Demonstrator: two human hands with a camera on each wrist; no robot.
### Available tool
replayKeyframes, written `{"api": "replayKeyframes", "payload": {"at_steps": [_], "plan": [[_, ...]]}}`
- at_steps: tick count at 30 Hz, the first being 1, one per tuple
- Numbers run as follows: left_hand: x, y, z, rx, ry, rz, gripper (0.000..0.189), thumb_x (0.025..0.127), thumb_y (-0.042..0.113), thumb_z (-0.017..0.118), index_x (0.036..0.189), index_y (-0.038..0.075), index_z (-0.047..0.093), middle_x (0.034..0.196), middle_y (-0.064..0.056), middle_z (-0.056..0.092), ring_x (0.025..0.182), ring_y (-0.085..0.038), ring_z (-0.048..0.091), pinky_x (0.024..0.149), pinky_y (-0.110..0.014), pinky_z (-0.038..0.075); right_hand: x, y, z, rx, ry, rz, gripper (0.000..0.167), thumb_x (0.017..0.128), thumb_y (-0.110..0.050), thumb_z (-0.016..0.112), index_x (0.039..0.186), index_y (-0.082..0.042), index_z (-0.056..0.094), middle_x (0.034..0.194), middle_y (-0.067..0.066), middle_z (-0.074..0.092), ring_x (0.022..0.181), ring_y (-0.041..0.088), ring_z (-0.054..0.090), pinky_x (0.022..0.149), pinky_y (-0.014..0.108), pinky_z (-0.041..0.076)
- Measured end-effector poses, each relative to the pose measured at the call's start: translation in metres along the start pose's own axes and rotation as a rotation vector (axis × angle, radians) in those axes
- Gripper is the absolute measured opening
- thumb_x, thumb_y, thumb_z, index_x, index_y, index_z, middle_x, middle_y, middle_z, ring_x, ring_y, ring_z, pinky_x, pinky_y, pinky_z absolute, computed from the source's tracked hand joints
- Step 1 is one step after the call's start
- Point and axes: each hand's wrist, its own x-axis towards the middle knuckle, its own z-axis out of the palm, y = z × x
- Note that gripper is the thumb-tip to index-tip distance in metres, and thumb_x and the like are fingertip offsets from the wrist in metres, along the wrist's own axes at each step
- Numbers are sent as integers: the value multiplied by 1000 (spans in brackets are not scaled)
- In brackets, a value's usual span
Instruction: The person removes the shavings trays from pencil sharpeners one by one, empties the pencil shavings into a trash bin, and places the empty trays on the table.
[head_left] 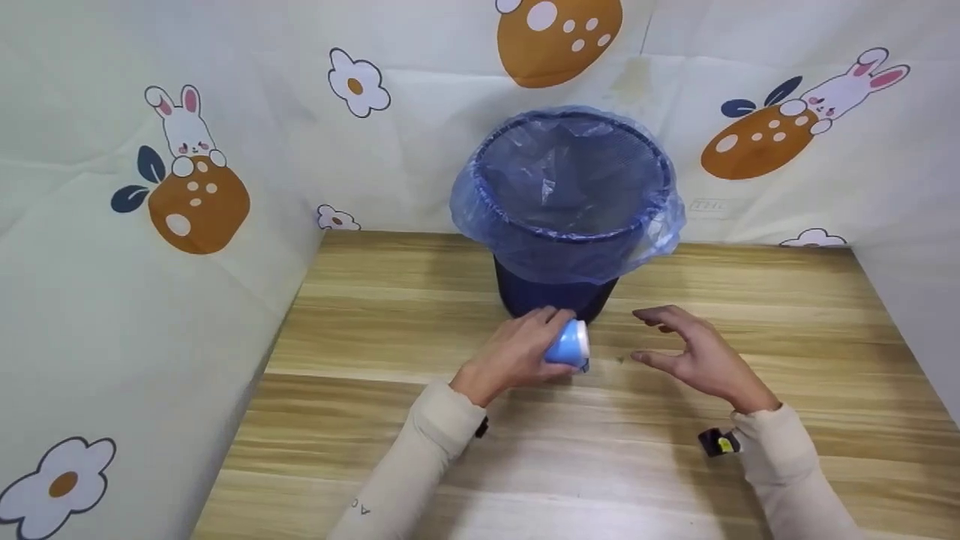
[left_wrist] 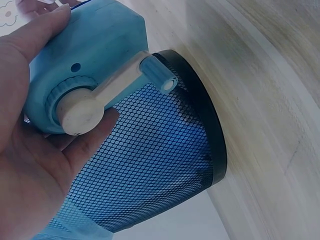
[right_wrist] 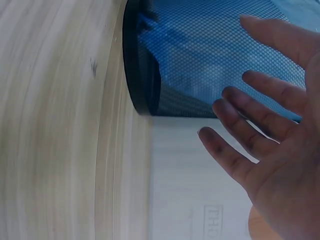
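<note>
Near front of black mesh bin (head_left: 551, 294), gripping light-blue plastic crank box (head_left: 566, 346) in left hand (head_left: 516, 351), end-on toward spread, empty right hand (head_left: 703, 356).

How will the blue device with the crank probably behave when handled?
The blue device looks like hard plastic, so it is probably stiff. Its smooth surface might slip. The pale crank sticks out, so it could turn or catch.

A blue, white-cranked device (left_wrist: 107, 42) is held in the left grip (head_left: 519, 349).
</note>
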Motion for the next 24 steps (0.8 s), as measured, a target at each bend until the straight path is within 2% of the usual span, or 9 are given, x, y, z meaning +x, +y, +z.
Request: {"api": "replayKeyframes", "payload": {"at_steps": [10,18,24], "plan": [[3,2,-2,-21,-40,-2,71,86,49,74,140,12,47,124,-7,60,109,-20,61,91,-35,55,5,-8,12,80,-73,-35,58,81,-24,83,132,-8,61,127,3,65,112,27,63,95,48,52],[5,2,-5,-9,-3,40,70,85,47,76,137,9,49,119,-7,61,105,-19,62,88,-33,55,11,-12,25,124,-113,-46,58,81,-25,83,133,-7,61,130,11,64,112,28,62,95,50,51],[7,4,-4,-1,-1,52,70,84,47,76,137,10,50,120,-8,61,104,-19,62,87,-33,56,13,-15,34,157,-141,-27,61,80,-20,84,135,-8,60,132,8,62,114,29,61,96,50,51]]}}
